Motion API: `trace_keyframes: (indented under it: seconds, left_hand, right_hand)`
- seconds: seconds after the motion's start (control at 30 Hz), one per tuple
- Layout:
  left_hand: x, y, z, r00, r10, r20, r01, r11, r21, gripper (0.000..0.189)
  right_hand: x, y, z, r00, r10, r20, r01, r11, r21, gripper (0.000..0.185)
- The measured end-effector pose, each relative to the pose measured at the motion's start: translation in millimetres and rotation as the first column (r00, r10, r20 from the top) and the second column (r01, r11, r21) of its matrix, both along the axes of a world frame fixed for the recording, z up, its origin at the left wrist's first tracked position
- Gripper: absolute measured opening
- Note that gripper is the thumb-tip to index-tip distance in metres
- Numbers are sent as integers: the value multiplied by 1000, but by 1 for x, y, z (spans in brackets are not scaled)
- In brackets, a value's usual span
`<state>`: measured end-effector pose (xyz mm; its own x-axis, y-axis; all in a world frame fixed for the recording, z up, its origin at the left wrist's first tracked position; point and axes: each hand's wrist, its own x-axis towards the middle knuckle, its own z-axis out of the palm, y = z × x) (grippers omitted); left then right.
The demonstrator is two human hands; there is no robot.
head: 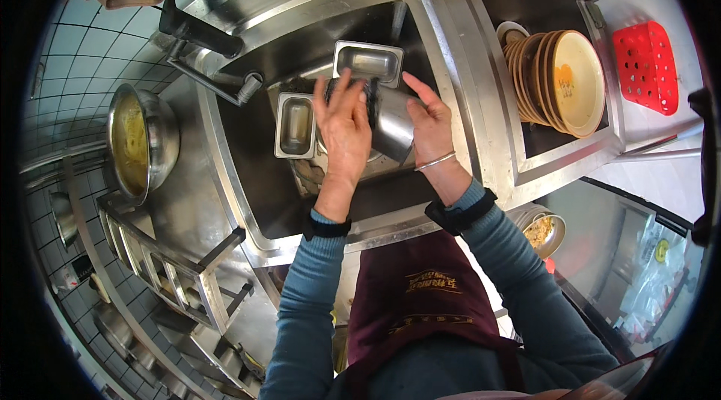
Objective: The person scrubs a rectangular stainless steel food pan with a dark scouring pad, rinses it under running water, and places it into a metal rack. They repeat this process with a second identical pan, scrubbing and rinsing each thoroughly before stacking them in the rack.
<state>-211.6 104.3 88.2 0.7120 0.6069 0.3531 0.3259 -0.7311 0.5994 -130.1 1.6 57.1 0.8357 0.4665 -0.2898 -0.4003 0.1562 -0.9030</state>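
Observation:
Over a stainless steel sink [349, 231], my right hand [432, 132], with a bangle at the wrist, holds a metal container [393, 121] that lies tilted, its rim turned left. At its mouth is my left hand [346, 129], fingers spread, by a dark scrubber-like thing [370, 97] partly hidden by the fingers; whether the hand grips it, I cannot tell. One small rectangular steel pan [369, 62] lies just beyond my hands, and a second rectangular pan [295, 125] is left of my left hand. Beneath them a flat surface in the basin is largely hidden.
A faucet [250, 86] reaches in from the left. Farther left stand a steel bowl [163, 141] with yellowish contents and a metal rack [152, 253]. To the right, stacked plates [580, 84] lean in a second basin, beside a red perforated basket [646, 69]. Below is a food-filled bowl [555, 242].

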Motion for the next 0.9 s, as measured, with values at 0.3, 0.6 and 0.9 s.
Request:
trace_keyframes:
  seconds: [0.3, 0.6, 0.9]
  left_hand:
    - [3, -3, -13, 994, 110, -23, -107, 867, -487, 24]
    - [-2, -11, -29, 993, 110, -36, -112, 852, -512, 23]
    - [8, -21, -8, 994, 15, -105, -34, 984, -173, 28]
  right_hand:
    - [-8, -15, 3, 919, 133, 371, -68, 981, -184, 46]
    - [-6, -22, 10, 920, 200, 336, -130, 967, -219, 41]
    - [-1, -19, 17, 962, 120, 247, -80, 983, -163, 39]
